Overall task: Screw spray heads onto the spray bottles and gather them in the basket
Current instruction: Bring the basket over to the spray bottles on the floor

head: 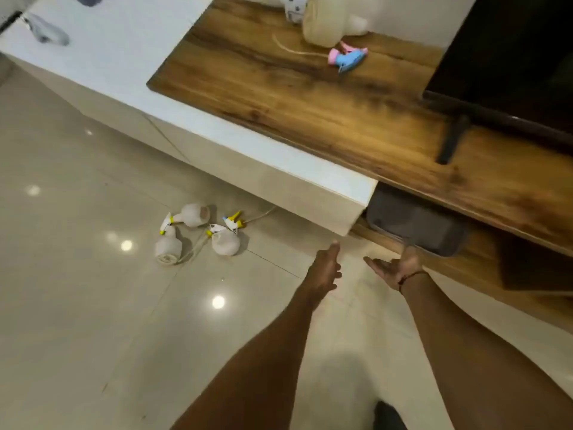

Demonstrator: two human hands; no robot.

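Three translucent white spray bottles lie on the tiled floor: one (193, 215), one (168, 247) and one (225, 242). White-and-yellow spray heads (233, 223) with dip tubes lie among them. A pink-and-blue spray head (346, 57) with a long tube rests on the wooden top beside a cream bottle (324, 21). A dark grey basket (415, 226) sits on the lower shelf under the wooden top. My left hand (325, 268) reaches forward with fingers straight, holding nothing. My right hand (393, 268) is palm up just in front of the basket, fingers relaxed, empty.
The long wooden top (310, 103) lies over a white cabinet (124, 72). A black TV (511, 57) on a stand occupies the right of it. A grey cloth item (46, 31) lies on the white surface at far left. The glossy floor reflects ceiling lights.
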